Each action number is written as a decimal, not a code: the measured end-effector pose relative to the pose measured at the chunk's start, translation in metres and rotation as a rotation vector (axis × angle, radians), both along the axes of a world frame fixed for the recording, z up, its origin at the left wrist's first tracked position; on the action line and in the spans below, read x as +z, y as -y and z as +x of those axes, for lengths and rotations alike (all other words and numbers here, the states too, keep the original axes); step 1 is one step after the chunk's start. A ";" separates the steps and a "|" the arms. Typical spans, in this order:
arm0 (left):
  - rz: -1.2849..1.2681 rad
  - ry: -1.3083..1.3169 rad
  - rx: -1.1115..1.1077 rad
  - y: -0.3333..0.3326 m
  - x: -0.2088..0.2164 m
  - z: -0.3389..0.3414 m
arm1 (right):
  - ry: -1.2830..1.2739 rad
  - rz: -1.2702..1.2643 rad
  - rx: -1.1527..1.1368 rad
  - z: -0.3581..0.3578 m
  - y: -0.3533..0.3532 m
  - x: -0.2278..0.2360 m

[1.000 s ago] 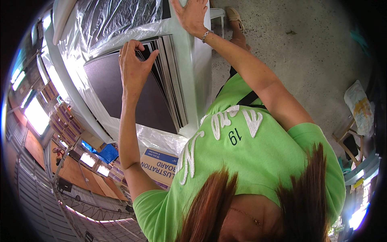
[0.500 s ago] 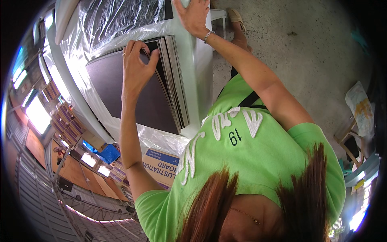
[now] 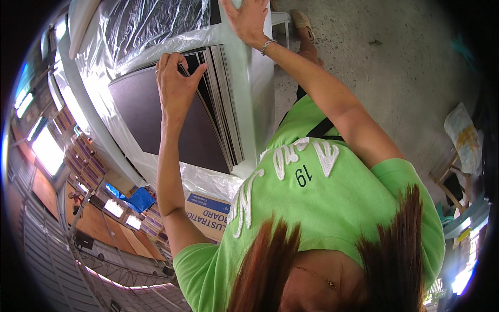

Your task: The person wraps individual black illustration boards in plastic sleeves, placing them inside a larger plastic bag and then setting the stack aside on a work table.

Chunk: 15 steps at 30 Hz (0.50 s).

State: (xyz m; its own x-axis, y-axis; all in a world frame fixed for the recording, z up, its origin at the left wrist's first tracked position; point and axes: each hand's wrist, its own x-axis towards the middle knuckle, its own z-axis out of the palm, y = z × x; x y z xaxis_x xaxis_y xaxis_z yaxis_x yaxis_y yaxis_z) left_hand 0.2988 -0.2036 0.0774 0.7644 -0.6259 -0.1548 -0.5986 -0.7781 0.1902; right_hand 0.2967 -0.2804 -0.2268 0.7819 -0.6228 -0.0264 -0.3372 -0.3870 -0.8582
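My left hand [image 3: 176, 83] is at the far edge of a stack of black boards [image 3: 161, 125]. Its fingers curl over the edge of the upper boards, while the thumb stands apart against the dark gap between them. The stack's right side shows several pale layered edges [image 3: 223, 99], slightly fanned. On the white table's [image 3: 254, 99] right border lies my right hand [image 3: 249, 21], flat with its fingers apart; the tips are cut off at the top of the view. A bracelet is on that wrist.
Clear plastic film [image 3: 156, 31] covers the area beyond and around the stack. A printed cardboard box [image 3: 208, 210] sits close to my body. Another person's leg and shoe [image 3: 303, 26] show past the table. A wooden chair [image 3: 455, 179] with a cloth stands at far right.
The upper boards and my left hand have shifted slightly left, and the dark gap near the thumb looks a little wider. My right hand stays in place.
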 end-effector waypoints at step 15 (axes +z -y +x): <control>0.022 -0.045 -0.015 0.005 0.001 0.004 | -0.077 -0.083 -0.026 0.016 -0.008 -0.029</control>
State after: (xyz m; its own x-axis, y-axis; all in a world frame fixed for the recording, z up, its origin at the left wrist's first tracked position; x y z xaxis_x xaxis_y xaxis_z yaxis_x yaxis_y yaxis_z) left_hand 0.3025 -0.2090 0.0783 0.7471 -0.6329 -0.2032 -0.6010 -0.7738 0.2001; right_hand 0.3124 -0.2725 -0.2556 0.7631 -0.6454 -0.0333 -0.4119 -0.4460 -0.7946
